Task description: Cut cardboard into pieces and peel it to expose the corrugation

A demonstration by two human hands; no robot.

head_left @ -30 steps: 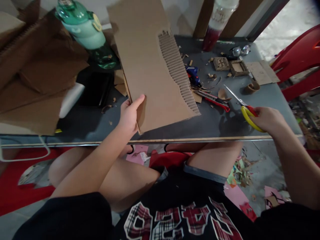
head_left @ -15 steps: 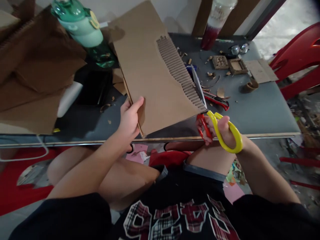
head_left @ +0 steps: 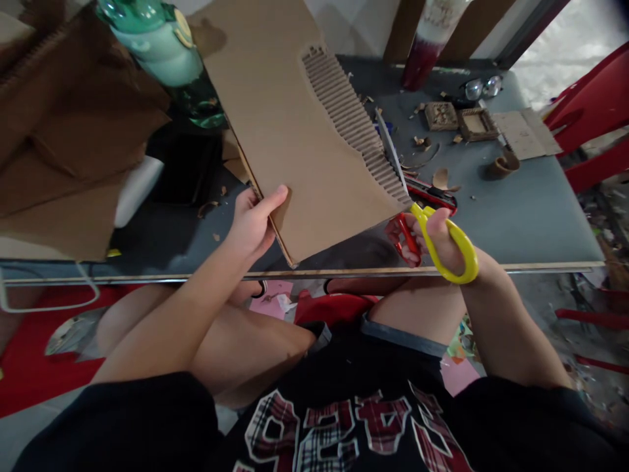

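Observation:
My left hand [head_left: 253,223] grips the lower left edge of a large brown cardboard sheet [head_left: 289,124], thumb on top, holding it tilted above the grey table [head_left: 531,216]. A strip of the sheet's right side has its top layer peeled, showing the ribbed corrugation [head_left: 351,124]. My right hand [head_left: 435,239] is closed in the yellow and red handles of a pair of scissors [head_left: 427,226]. The blades [head_left: 390,147] point away from me along the sheet's peeled right edge.
A green water bottle [head_left: 162,46] and stacked brown cardboard [head_left: 63,131] stand at the left. Small cardboard frames [head_left: 457,119], glasses [head_left: 481,86], red-handled pliers [head_left: 432,195], scraps and a dark red bottle [head_left: 422,59] lie at the back right. Red plastic chairs [head_left: 590,111] stand beyond the table.
My right hand brought the scissors from the table's right side over to the sheet's lower right corner and turned the blades along its peeled edge. The left hand tilted the sheet slightly.

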